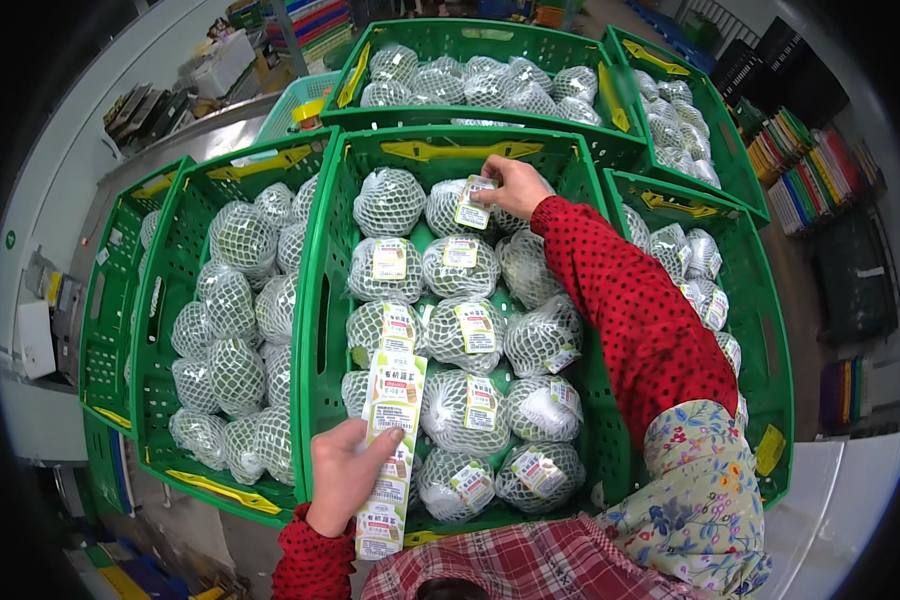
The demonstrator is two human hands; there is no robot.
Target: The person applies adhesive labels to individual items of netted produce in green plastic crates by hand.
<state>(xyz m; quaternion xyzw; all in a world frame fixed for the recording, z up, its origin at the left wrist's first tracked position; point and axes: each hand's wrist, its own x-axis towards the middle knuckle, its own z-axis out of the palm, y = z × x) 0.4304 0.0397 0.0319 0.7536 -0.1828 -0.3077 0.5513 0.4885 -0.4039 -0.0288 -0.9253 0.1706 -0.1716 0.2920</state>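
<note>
Before me stands a green plastic crate (320, 300) with rows of round, pale produce in white foam nets and clear wrap. My left hand (345, 475), low on the left, pinches a long strip of printed labels (382, 515) between thumb and fingers; the strip lies over the crate's near left part. At the far row my right hand (516, 187) holds a single white-and-green label (473, 208) against a netted fruit or vegetable (442, 210). Several nearer pieces, such as one netted ball (450, 335), bear the same label; the far left netted ball (388, 203) shows none.
Similar crates of netted produce stand close around: a left crate (155, 400), a far crate (490, 35), a far right crate (730, 160) and a right crate (770, 370) partly behind my right arm. A pale blue basket (292, 100) sits at the far left.
</note>
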